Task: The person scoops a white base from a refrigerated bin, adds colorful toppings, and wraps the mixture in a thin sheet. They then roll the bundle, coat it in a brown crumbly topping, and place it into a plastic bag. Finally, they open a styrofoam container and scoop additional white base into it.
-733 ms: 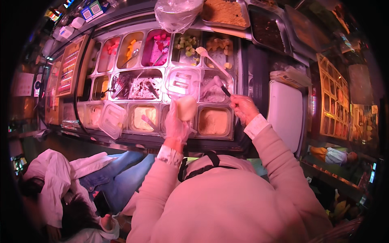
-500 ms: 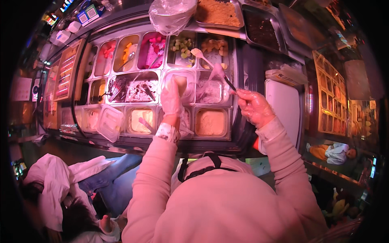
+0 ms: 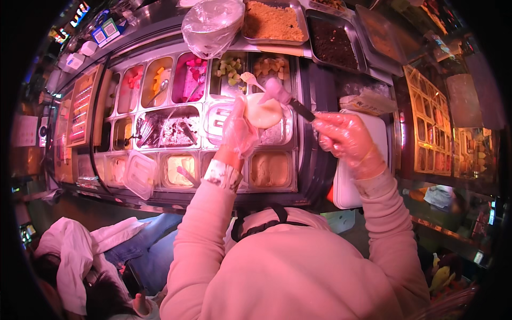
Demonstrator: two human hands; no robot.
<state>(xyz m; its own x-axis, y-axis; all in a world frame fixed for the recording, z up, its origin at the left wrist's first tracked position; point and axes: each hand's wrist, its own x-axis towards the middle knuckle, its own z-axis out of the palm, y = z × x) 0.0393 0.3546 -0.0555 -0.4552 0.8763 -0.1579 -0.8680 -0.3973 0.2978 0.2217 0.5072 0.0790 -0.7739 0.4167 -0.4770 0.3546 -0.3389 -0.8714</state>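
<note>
My left hand [image 3: 238,130], in a clear plastic glove, holds a pale round dough wrapper [image 3: 265,116] by its left side, over the middle row of tubs. My right hand [image 3: 346,140], gloved too, grips a spatula [image 3: 303,110] by its black handle. Pinkish cream coats the spatula's blade, which points left over the wrapper's upper edge; I cannot tell if the two touch. Just beyond stands a pale-tipped spoon or scoop [image 3: 249,80] by the fruit tubs. Below my hands is a tub of light tan cream [image 3: 270,169].
Metal tubs hold green fruit cubes [image 3: 229,69], pink pieces [image 3: 191,80] and dark crumbs [image 3: 184,130]. A plastic-wrapped bowl [image 3: 213,26] and trays of orange crumbs [image 3: 273,22] and dark crumbs [image 3: 335,45] line the back. A white lidded box [image 3: 358,176] stands right. Someone sits at lower left.
My left hand has moved right and the wrapper now shows its round face. The spatula blade has come over the wrapper, and the view has shifted slightly.
</note>
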